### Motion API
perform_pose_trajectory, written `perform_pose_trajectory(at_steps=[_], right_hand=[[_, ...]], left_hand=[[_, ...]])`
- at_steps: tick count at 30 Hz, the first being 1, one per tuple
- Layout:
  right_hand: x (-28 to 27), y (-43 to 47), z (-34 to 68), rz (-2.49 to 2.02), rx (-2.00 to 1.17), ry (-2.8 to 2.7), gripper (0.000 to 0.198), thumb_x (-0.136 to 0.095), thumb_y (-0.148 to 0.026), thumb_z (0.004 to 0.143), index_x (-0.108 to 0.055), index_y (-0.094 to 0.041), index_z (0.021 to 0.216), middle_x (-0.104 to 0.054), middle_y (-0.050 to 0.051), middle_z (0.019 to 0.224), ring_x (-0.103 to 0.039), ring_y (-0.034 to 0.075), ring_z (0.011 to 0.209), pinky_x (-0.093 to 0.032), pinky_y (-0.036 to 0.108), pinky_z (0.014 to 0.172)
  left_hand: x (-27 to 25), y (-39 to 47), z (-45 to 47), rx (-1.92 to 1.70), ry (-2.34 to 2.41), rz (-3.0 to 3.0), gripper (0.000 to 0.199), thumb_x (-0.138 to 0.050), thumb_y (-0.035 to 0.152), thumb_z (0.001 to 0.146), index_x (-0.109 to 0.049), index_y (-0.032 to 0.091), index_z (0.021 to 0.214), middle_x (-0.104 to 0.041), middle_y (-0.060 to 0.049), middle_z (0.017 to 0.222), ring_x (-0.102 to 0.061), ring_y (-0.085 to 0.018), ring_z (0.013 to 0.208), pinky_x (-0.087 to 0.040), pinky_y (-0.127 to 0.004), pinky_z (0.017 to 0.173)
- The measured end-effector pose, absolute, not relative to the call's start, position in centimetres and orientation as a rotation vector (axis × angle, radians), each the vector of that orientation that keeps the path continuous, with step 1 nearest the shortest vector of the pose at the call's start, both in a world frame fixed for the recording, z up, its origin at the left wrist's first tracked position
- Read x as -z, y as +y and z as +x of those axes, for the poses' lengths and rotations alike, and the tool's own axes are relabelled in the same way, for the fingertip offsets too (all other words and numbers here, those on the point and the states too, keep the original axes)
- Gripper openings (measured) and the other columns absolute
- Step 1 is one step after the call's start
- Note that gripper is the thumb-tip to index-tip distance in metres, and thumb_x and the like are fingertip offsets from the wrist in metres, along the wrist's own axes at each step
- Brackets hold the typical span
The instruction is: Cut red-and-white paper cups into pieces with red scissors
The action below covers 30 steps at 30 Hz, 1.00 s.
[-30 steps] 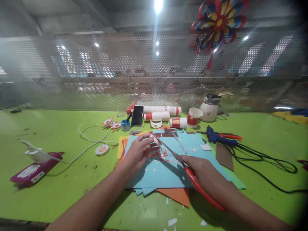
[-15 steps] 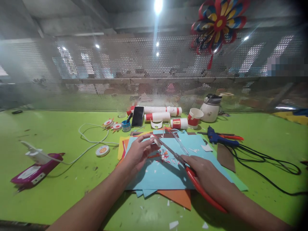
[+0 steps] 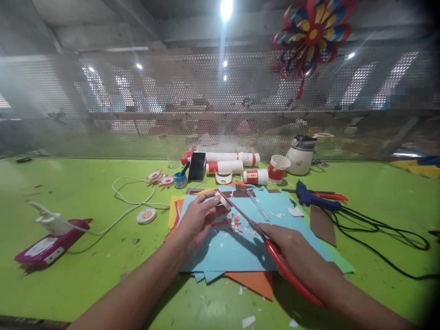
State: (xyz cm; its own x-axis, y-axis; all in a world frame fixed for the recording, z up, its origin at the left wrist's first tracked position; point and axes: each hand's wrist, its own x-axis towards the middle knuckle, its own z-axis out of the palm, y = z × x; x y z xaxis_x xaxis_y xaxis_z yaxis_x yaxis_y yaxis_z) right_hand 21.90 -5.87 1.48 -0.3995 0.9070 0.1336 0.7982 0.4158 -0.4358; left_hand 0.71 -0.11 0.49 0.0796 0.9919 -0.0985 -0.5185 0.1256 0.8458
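Note:
My left hand [image 3: 202, 215] pinches a small white piece of paper [image 3: 224, 201] with a red edge between thumb and fingers. Wrapped round the red handles of a pair of scissors [image 3: 280, 263] is my right hand [image 3: 287, 240]. The blades point up and left, with their tips at the white piece. Both hands are above a stack of light blue paper [image 3: 240, 256]. Small red and white scraps [image 3: 235, 223] lie on that paper below the blades. A clear pen-like tool [image 3: 257, 206] lies behind the scissors.
Behind the paper stand white and red paper cups [image 3: 279, 168], rolled tubes [image 3: 225, 167], a phone [image 3: 197, 167] and a blue jar [image 3: 180, 180]. A blue glue gun [image 3: 316, 199] with black cable lies right. A purple power strip [image 3: 51, 245] sits left; a kettle [image 3: 301, 156] stands behind.
The white piece has tilted slightly in my left fingers, showing a little more of its lower right side. Both hands stay nearly in the same place.

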Motion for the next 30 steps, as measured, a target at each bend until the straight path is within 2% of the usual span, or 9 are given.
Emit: perform_pose_trajectory(at_steps=[5, 13, 22, 30], right_hand=[[-1.56, -5.86, 22.04, -1.463, -0.452, -2.316, 0.025, -0.044, -0.016, 0.087, -0.067, -0.021, 0.097, -0.071, 0.006, 0.082, -0.065, 0.024, 0.079, -0.049, 0.032, 0.070], [-1.81, -5.97, 22.03, -1.460, -0.461, -2.328, 0.022, -0.046, -0.020, 0.089, -0.066, -0.022, 0.099, -0.070, 0.007, 0.085, -0.065, 0.025, 0.083, -0.049, 0.035, 0.074], [-1.74, -5.87, 21.99, -1.498, -0.467, -2.316, 0.022, -0.046, -0.018, 0.088, -0.067, -0.023, 0.095, -0.072, 0.006, 0.084, -0.065, 0.025, 0.080, -0.047, 0.032, 0.070], [-1.52, -5.96, 22.02, -1.499, -0.433, -2.318, 0.024, -0.043, -0.018, 0.090, -0.066, -0.022, 0.090, -0.072, 0.005, 0.084, -0.065, 0.023, 0.077, -0.046, 0.030, 0.068]], left_hand=[[-0.62, -0.02, 0.67, -1.288, 0.836, 0.733, 0.019, -0.068, 0.012, 0.075, -0.061, 0.012, 0.093, -0.070, -0.011, 0.088, -0.069, -0.018, 0.073, -0.058, -0.037, 0.076], [-0.23, 0.29, 0.64, -1.331, 0.811, 0.789, 0.021, -0.073, 0.013, 0.070, -0.063, 0.012, 0.088, -0.070, -0.010, 0.086, -0.068, -0.017, 0.074, -0.057, -0.034, 0.077], [-0.04, 0.16, 0.75, -1.312, 0.838, 0.822, 0.024, -0.075, 0.017, 0.069, -0.063, 0.013, 0.089, -0.071, -0.010, 0.085, -0.068, -0.018, 0.075, -0.056, -0.034, 0.077], [0.15, 0.24, 0.59, -1.283, 0.837, 0.820, 0.029, -0.075, 0.019, 0.069, -0.059, 0.015, 0.093, -0.071, -0.009, 0.082, -0.069, -0.019, 0.071, -0.058, -0.036, 0.070]])
